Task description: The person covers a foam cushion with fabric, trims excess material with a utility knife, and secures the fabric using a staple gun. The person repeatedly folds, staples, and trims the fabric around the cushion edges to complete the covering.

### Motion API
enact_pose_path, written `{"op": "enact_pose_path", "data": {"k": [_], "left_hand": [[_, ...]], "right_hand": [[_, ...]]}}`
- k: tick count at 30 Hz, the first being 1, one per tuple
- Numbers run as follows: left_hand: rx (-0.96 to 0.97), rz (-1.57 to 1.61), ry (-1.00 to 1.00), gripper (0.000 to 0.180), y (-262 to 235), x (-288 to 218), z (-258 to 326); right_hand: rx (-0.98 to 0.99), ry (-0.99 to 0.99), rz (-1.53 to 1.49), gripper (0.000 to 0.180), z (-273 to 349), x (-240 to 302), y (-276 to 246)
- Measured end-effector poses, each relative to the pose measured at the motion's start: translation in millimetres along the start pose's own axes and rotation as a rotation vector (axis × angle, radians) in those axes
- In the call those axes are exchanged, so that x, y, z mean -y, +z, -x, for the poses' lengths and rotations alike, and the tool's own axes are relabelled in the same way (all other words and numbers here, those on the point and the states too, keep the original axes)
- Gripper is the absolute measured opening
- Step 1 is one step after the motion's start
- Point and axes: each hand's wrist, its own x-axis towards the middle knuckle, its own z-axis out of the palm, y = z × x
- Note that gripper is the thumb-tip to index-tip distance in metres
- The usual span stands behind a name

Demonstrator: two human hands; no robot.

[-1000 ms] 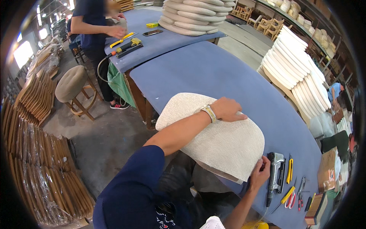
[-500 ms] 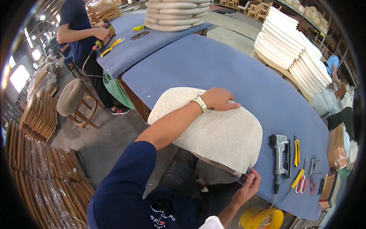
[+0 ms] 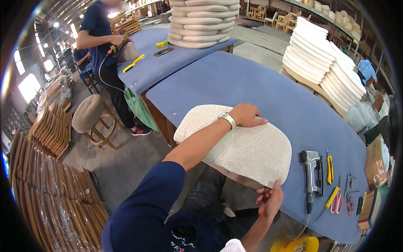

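A padded seat cushion (image 3: 252, 149) covered in cream speckled fabric lies at the near edge of the blue table, its front part overhanging toward me. My left arm reaches across it. My left hand (image 3: 248, 115), with a metal watch at the wrist, is closed over the cushion's far edge, its fingertips partly hidden. At the near right corner my right hand (image 3: 270, 200) pinches the cushion's lower rim, thumb against the fabric and fingers curled underneath. To the right lie a staple gun (image 3: 311, 173) with an air hose and a yellow cutter knife (image 3: 329, 168).
Red-handled scissors (image 3: 336, 203), a yellow screwdriver (image 3: 331, 198) and pliers (image 3: 349, 194) lie on the blue table (image 3: 235, 80). Cushion stacks (image 3: 201, 23) stand behind. A co-worker (image 3: 98, 40) works at the far left, near a stool (image 3: 89, 113). Below right is a yellow bucket (image 3: 296, 243).
The view has shifted slightly, so the scene sits lower and further right. My right hand has risen against the cushion's near right corner, fingers curling under it. My left hand keeps its place.
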Motion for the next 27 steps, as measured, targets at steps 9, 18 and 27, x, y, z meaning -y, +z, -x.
{"op": "enact_pose_path", "data": {"k": [9,18,27], "left_hand": [[0.029,-0.033,0.023,0.075,-6.6,-4.9,2.1],[0.167,0.043,-0.063,0.073,-6.2,-11.0,-5.8],[0.11,-0.053,-0.003,0.076,-11.9,-13.9,12.0]], "right_hand": [[-0.017,-0.172,0.198,0.034,0.6,-6.0,9.1],[-0.045,-0.158,0.043,0.046,-2.4,-13.0,3.7],[0.018,-0.387,0.101,0.035,6.6,-48.6,-11.8]]}}
